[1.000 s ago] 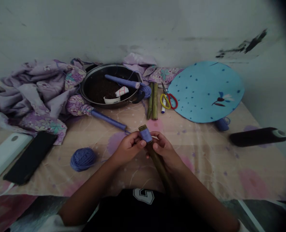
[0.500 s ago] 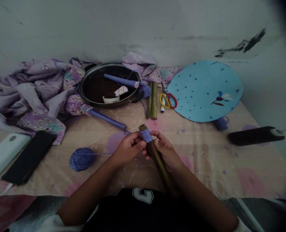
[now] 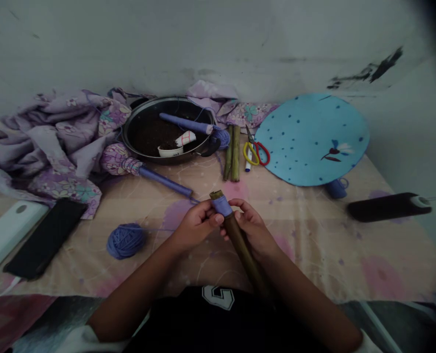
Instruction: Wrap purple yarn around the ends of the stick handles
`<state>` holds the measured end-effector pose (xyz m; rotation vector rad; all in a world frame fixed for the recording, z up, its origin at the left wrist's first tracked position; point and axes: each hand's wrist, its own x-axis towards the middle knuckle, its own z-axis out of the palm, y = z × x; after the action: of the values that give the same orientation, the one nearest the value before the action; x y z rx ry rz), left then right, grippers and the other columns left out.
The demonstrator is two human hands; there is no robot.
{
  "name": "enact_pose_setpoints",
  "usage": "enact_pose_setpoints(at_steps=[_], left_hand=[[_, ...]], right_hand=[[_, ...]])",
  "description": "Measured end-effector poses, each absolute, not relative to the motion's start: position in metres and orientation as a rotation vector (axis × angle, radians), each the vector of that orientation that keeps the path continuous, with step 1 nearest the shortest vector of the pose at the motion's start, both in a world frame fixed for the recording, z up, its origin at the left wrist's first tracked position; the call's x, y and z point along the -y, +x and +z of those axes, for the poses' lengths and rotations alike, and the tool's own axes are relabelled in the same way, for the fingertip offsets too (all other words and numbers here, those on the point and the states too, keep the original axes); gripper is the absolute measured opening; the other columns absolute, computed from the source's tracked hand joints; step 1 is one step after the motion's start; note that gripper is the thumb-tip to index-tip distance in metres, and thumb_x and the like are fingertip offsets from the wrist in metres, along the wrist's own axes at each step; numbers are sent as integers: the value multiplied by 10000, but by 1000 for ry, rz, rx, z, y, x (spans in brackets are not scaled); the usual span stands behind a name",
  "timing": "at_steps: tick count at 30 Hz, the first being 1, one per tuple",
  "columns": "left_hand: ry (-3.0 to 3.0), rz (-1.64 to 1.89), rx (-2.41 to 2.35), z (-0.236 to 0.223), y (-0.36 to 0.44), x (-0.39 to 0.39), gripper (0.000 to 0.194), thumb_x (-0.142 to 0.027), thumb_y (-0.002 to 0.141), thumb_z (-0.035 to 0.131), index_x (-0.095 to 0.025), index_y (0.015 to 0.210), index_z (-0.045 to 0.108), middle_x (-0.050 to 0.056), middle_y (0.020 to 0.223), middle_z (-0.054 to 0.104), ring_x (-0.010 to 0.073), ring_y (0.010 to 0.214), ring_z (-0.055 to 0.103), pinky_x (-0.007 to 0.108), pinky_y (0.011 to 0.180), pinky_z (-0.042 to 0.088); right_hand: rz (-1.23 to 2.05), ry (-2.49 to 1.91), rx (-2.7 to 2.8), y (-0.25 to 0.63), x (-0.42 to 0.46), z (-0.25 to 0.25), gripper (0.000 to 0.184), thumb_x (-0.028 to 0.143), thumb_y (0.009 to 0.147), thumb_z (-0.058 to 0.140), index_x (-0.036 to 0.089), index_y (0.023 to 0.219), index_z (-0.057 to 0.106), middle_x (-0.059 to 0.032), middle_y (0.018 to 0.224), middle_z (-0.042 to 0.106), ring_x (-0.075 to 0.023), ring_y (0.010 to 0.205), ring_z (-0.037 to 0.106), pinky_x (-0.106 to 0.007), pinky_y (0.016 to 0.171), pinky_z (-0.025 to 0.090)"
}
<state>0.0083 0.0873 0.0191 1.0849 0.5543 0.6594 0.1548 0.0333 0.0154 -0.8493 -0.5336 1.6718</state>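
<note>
Head view: the left hand [image 3: 197,226] and right hand [image 3: 252,228] both grasp, fingers curled, a brown bamboo stick [image 3: 242,250] banded with purple yarn [image 3: 222,206], held over a floral bedsheet [image 3: 313,245]. A round purple yarn ball [image 3: 125,241] lies left of the stick.

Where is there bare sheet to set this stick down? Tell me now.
Widest bare sheet lies right of the right hand, below the blue disc, beside the black roller. Smaller patch: between yarn ball and wrapped stick. Crowded: around the pan, sticks and scissors.
</note>
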Motion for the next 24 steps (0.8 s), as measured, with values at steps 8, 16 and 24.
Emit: enact_pose_setpoints(at_steps=[8,16,24], left_hand=[[1102,687,-618,21,8,-88,334,-408,774,640,-125,922,541,-26,627,552,100,535,558,228,513,478],[1123,687,-599,21,8,-90,361,-403,767,661,-117,955,548,-13,624,584,96,541,569,212,530,464],[1017,640,-475,23,10,-85,331,-381,795,639,-122,980,548,-12,623,560,93,499,556,229,503,479]], right_hand=[[1641,-803,514,152,-34,15,430,379,725,731,229,1045,485,-11,814,680,-157,663,659,-271,549,556],[1634,-879,523,154,-34,16,479,374,696,757,232,1044,460,21,688,664,-143,551,648,-267,547,550],[1778,-781,462,154,-33,17,443,373,739,725,215,1053,454,-12,697,701,-148,559,668,-230,493,538]])
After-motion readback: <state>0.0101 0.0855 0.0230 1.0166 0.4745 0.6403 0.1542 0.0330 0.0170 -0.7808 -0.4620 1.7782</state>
